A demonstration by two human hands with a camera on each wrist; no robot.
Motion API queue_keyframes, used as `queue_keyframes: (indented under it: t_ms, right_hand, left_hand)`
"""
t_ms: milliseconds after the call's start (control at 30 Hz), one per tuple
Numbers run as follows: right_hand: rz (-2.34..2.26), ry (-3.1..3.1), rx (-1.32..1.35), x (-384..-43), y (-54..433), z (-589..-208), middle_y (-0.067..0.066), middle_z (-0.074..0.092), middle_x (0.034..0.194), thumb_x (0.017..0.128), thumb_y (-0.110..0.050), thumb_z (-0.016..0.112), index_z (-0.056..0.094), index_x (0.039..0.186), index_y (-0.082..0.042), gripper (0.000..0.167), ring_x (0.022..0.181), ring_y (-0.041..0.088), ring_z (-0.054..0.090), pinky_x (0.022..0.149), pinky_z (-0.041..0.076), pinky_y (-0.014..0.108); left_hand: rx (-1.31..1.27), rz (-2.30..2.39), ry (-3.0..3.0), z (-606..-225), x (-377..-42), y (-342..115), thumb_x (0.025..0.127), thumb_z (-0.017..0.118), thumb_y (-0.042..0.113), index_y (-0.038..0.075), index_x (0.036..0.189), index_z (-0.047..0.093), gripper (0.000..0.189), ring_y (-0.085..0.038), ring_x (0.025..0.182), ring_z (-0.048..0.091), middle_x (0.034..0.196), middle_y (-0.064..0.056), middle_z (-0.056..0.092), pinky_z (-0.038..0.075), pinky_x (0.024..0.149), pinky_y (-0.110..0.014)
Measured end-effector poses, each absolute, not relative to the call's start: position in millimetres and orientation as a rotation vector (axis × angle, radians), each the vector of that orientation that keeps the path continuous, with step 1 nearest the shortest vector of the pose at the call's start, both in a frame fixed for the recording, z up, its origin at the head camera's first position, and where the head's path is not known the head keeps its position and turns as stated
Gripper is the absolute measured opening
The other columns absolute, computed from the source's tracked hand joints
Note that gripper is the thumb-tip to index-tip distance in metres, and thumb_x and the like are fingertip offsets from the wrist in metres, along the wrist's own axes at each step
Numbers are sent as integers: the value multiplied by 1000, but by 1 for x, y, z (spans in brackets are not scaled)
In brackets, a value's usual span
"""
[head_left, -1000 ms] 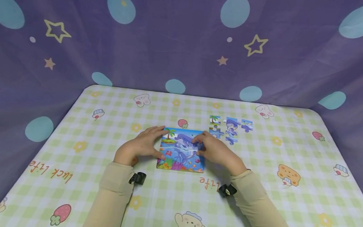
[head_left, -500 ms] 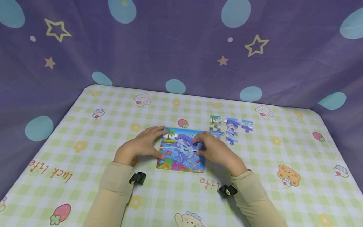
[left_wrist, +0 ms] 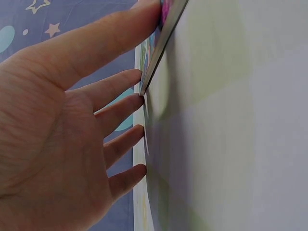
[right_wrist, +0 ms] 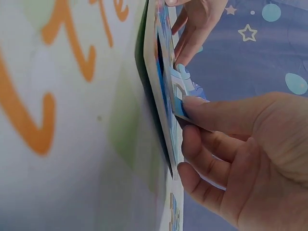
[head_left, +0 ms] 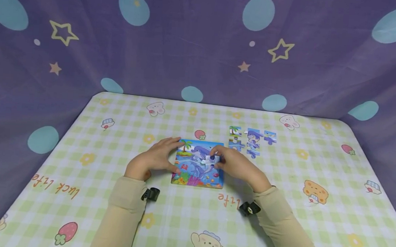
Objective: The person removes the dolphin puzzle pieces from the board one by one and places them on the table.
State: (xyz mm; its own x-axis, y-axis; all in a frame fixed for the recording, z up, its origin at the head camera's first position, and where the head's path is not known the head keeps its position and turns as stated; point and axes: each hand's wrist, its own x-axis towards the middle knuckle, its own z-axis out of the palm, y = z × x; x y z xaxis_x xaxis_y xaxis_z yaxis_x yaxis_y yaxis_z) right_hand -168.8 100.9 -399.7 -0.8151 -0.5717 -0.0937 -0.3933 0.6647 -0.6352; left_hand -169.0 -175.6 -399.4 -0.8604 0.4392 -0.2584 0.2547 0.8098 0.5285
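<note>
Puzzle board [head_left: 189,167], blue with purple dolphin print; loose pieces [head_left: 253,135], far right, blue and purple. Tablecloth [head_left: 121,141], green-and-white check; sleeves [head_left: 127,202], beige. Far curtain [head_left: 189,54], purple with teal ovals, yellow stars.

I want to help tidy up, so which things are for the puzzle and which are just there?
For the puzzle:
dolphin puzzle board, touched by the left hand
puzzle piece pinched in the right hand
loose puzzle pieces

Just there:
checkered tablecloth
purple starry curtain
black wrist cameras

Room between the sleeves [head_left: 121,214] leads to the puzzle [head_left: 195,166], its sides blocked by left hand [head_left: 154,157] and right hand [head_left: 236,165].
</note>
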Motion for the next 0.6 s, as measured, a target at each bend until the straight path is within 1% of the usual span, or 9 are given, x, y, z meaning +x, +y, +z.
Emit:
queue_keyframes:
  t_ms: [200, 300, 467, 600]
  right_hand:
    - [-882, 2619, -802, -170, 102, -401, 8, 70, 101, 92, -1, 68, 65, 116, -10, 26, 94, 24, 66, 84, 55, 40]
    - [-885, 2621, -825, -170, 103, -401, 9, 70, 104, 92, -1, 67, 66, 115, -9, 25, 97, 25, 67, 86, 55, 41]
    - [-869, 2620, -846, -171, 102, -402, 6, 70, 102, 92, -2, 67, 67, 113, -7, 22, 92, 20, 64, 85, 54, 39]
    - [-863, 2614, -815, -171, 102, -401, 4, 69, 96, 93, -4, 68, 67, 113, -9, 21, 82, 15, 61, 78, 53, 36]
  left_hand:
    - [521, 691, 2623, -400, -169, -176, 75, 87, 32, 8, 154, 35, 98, -38, 149, 14, 163, -13, 21, 13, 118, -58]
    - [521, 696, 2620, -399, -169, -176, 75, 87, 32, 8, 154, 35, 98, -38, 149, 13, 163, -13, 21, 13, 118, -59]
    - [519, 698, 2617, -399, -169, -176, 75, 87, 32, 8, 154, 35, 97, -38, 149, 13, 163, -13, 21, 12, 118, -59]
    - [523, 693, 2621, -399, -169, -175, 75, 87, 32, 8, 154, 35, 97, -38, 149, 13, 163, -13, 21, 13, 118, -59]
